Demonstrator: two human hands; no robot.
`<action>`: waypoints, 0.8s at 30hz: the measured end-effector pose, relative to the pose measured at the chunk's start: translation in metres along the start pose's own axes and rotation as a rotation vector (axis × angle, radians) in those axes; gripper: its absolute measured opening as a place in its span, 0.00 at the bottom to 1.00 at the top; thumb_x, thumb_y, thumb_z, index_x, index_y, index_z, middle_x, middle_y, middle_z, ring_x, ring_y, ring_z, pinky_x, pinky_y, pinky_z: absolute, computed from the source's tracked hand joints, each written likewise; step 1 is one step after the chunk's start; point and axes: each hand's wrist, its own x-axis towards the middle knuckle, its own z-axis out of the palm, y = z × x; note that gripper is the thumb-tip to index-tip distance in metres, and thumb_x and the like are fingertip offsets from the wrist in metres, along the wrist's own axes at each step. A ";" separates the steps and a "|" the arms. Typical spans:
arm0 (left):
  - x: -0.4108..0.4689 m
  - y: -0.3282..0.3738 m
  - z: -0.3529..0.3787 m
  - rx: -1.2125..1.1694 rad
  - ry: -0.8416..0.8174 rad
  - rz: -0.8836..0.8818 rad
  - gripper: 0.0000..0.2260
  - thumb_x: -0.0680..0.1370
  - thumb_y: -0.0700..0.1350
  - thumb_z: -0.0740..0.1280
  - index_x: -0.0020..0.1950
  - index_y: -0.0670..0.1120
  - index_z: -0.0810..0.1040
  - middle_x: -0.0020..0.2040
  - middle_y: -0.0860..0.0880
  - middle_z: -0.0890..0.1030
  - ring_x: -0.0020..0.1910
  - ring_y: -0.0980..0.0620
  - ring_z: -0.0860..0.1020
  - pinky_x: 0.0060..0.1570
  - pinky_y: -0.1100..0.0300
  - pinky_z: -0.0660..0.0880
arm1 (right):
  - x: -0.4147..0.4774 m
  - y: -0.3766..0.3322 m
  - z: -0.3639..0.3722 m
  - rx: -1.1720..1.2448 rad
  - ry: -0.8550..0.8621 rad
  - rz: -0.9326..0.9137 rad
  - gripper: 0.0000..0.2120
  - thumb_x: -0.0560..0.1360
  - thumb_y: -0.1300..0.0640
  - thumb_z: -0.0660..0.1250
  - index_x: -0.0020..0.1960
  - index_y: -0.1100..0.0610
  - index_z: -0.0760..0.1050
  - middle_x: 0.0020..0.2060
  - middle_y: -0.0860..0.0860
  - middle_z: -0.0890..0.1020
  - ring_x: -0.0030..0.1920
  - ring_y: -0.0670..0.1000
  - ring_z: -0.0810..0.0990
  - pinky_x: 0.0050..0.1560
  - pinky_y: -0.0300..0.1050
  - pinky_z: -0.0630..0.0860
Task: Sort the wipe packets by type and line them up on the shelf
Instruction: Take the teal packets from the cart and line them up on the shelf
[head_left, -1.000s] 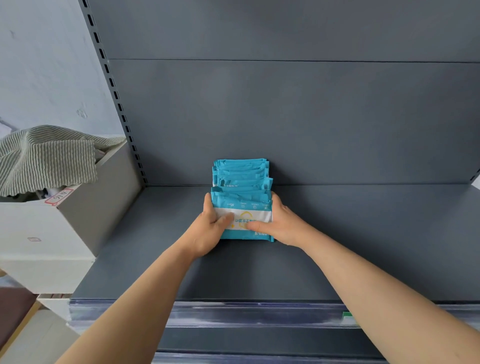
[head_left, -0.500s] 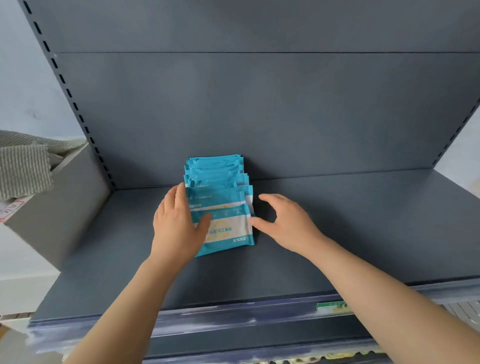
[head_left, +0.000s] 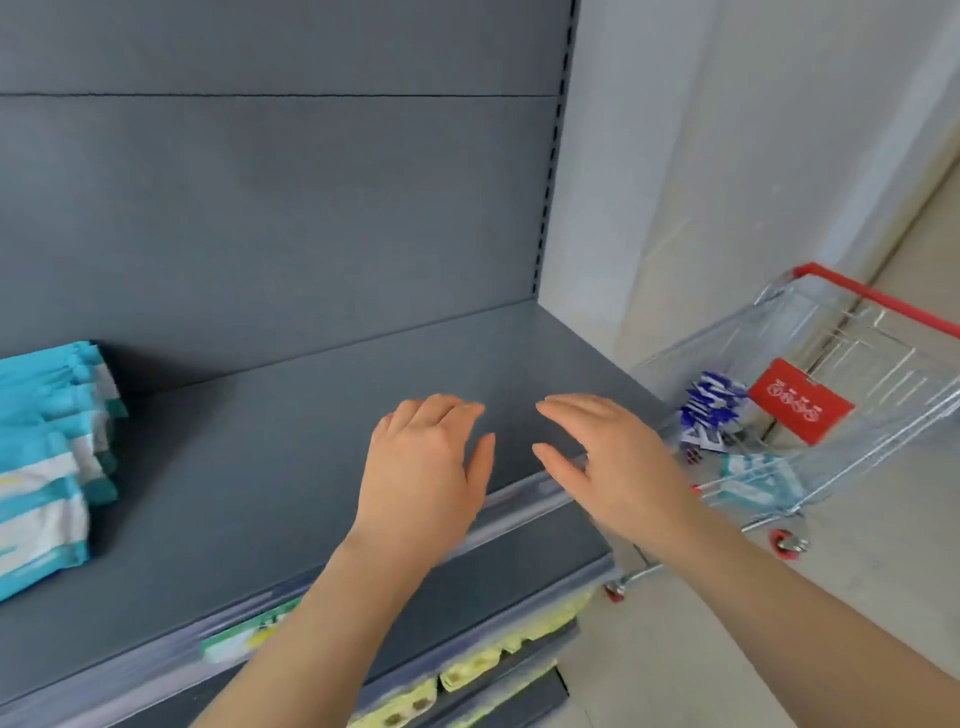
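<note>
You had a dark grey shelf (head_left: 270, 483) before you, with a clear price strip (head_left: 130, 673) along its front edge. At its left lay teal-and-white packets (head_left: 47, 467), overlapped in one row reaching back to the rear panel (head_left: 260, 208).

The head-worn camera is looking forward and down from just above the person's forearms, facing the grey shelf (head_left: 270, 457) at close range. It is tilting, so the shelf's front edge is running from 7 o'clock up towards 3 o'clock. The left hand (head_left: 423, 467) and right hand (head_left: 618, 467) are sitting near the frame's centre. The teal wipe packets (head_left: 44, 467) are being cropped at the 9 o'clock edge, and the shopping cart (head_left: 857, 426) is showing farther off at 3 o'clock.
</note>
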 end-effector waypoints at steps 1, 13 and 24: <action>0.008 0.026 0.018 -0.027 -0.013 0.018 0.13 0.73 0.49 0.66 0.52 0.45 0.83 0.49 0.49 0.84 0.44 0.44 0.81 0.45 0.53 0.76 | -0.009 0.027 -0.010 -0.002 0.008 0.018 0.21 0.75 0.47 0.63 0.62 0.58 0.78 0.59 0.52 0.81 0.59 0.53 0.79 0.60 0.44 0.72; 0.103 0.249 0.211 -0.106 -0.140 0.205 0.08 0.71 0.47 0.66 0.43 0.46 0.83 0.39 0.49 0.84 0.40 0.46 0.80 0.55 0.55 0.66 | -0.076 0.308 -0.066 -0.027 -0.026 0.418 0.20 0.78 0.50 0.65 0.68 0.55 0.73 0.63 0.51 0.78 0.63 0.51 0.76 0.63 0.46 0.71; 0.257 0.338 0.415 -0.144 -0.469 0.173 0.17 0.81 0.56 0.57 0.67 0.53 0.72 0.62 0.54 0.77 0.60 0.54 0.73 0.59 0.58 0.68 | 0.008 0.544 -0.059 -0.061 -0.151 0.677 0.20 0.79 0.48 0.61 0.70 0.47 0.69 0.66 0.49 0.75 0.63 0.50 0.74 0.58 0.44 0.73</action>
